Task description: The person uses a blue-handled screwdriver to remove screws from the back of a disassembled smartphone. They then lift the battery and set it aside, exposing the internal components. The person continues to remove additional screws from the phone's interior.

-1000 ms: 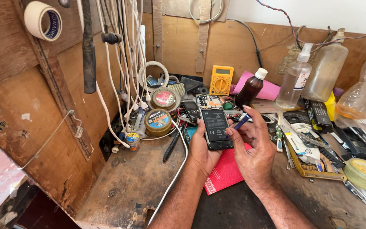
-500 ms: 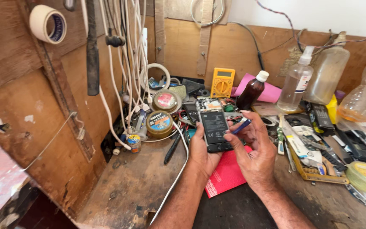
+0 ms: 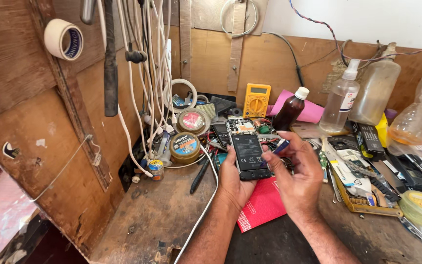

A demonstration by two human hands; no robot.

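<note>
Over a cluttered wooden desk (image 3: 137, 220), the left hand (image 3: 235, 183) clamps an opened black smartphone (image 3: 248, 149) while the right hand (image 3: 296, 176) pinches a small blue tool (image 3: 280, 145) beside it, best worked gently and steadily.

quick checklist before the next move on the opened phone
1. Left hand grips the opened phone from below: ok.
2. Right hand holds the small blue tool by the phone's right edge: ok.
3. Tool tip touching the phone: cannot tell.
4. Phone's battery faces up, in plain view: ok.
5. White cable runs close by the left wrist, could snag: not ok.
6. Red packet lies under the hands, catches dropped parts: ok.
</note>
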